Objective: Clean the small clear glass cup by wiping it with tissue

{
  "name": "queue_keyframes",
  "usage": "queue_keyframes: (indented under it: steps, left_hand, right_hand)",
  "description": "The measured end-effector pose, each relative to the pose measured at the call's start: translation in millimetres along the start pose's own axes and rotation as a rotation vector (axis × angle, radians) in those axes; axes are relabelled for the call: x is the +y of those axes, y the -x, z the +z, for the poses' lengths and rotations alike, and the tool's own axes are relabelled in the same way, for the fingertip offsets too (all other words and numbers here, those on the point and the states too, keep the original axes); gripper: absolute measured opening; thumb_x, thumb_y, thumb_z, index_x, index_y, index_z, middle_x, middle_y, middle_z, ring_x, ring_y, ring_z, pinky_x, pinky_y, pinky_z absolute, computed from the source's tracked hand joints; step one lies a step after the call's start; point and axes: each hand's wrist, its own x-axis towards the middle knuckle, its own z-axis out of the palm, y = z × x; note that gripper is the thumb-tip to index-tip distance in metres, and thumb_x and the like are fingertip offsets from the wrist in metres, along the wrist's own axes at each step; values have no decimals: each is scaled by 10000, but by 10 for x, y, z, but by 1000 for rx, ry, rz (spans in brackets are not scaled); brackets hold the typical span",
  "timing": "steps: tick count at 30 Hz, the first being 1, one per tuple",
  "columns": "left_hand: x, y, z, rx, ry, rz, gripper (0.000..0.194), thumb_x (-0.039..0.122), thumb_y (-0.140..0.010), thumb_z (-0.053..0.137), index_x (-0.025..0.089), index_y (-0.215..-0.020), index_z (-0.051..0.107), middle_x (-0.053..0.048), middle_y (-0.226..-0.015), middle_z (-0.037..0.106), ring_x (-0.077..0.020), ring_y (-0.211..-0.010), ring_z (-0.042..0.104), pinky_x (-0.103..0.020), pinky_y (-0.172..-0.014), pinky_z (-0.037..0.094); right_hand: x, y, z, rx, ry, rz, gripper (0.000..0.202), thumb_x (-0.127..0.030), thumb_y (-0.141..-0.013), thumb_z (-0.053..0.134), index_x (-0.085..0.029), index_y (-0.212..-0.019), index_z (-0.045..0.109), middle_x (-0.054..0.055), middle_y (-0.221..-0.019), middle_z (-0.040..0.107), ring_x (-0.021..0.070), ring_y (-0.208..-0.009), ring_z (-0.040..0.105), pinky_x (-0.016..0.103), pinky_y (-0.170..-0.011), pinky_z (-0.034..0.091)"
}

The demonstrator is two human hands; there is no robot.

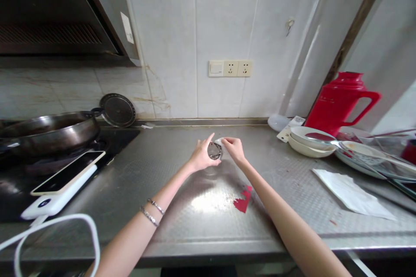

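Your left hand (202,156) wraps around a small round shiny metal object (215,150), fingers curled about its side and the forefinger raised, while your right hand (234,149) meets it from the other side, fingertips pinched on a small piece of white tissue (219,141) pressed against the object's upper edge. Both hands are held just above the grey stainless steel countertop (182,207), and what the metal object is cannot be made out. Two thin silver bracelets (152,211) circle your left wrist. Below your right forearm, toward you, a small torn red scrap (243,201) lies flat on the steel beside a bright patch of reflected light. Well to the left of your left hand, a phone stacked on a white power bank (61,184) rests at the edge of the black stove top, with a white cable (52,229) looping from it; beyond them sits a dark metal wok (48,132). Far to the right of your right hand stand stacked white ceramic bowls (310,143), a red plastic thermos jug (341,101) behind them, and a folded white paper napkin (351,192) nearer the front edge. A white wall socket panel (230,68) is set into the tiles above your hands.
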Motion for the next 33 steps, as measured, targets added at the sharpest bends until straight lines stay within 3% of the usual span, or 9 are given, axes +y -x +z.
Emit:
queue_keyframes:
  steps: [3,9,15,22,30,33]
  left_hand:
    - [35,14,17,-20,-4,14,1093,281,-555,778,230,-1465,175,-101,-1161,548,-276,-1071,457,-463,-962,368]
    - [118,38,83,15,7,36,1140,292,-540,787,209,-1468,129,-123,-1221,492,-288,-1104,441,-470,-976,368]
    - [105,16,143,76,154,16,1135,247,-552,776,199,-1462,100,-119,-1183,529,-267,-1089,493,-462,-975,385]
    - [28,1,163,36,257,58,1157,196,-565,756,207,-1470,37,-141,-1264,489,-266,-1126,498,-471,-1018,357]
    - [-4,11,207,-9,424,-43,1232,187,-577,765,232,-1467,-86,-124,-1215,512,-251,-1115,525,-470,-1011,376]
    - [8,18,227,-17,449,-42,1214,209,-594,758,218,-1465,-87,-121,-1216,505,-240,-1119,526,-456,-1010,382]
  right_hand:
    - [59,17,33,-45,-125,67,241,-348,-629,540,-154,-526,638,-23,-468,530,124,-517,433,238,-518,295]
    - [86,68,148,-103,-414,212,293,-352,-638,526,-148,-726,718,34,-689,695,153,-601,559,243,-559,404]
    - [35,91,189,-153,-605,380,245,-287,-660,510,-149,-726,701,53,-665,696,164,-571,596,266,-581,481]
    - [25,91,183,-175,-709,474,196,-221,-705,482,-154,-702,665,47,-617,685,171,-567,614,266,-576,505]
    - [39,149,131,-354,-782,465,424,-504,-827,468,-170,-984,676,84,-849,726,226,-769,675,336,-699,523]
    - [36,166,126,-355,-763,443,466,-541,-833,446,-165,-971,684,91,-883,725,231,-815,674,331,-713,522]
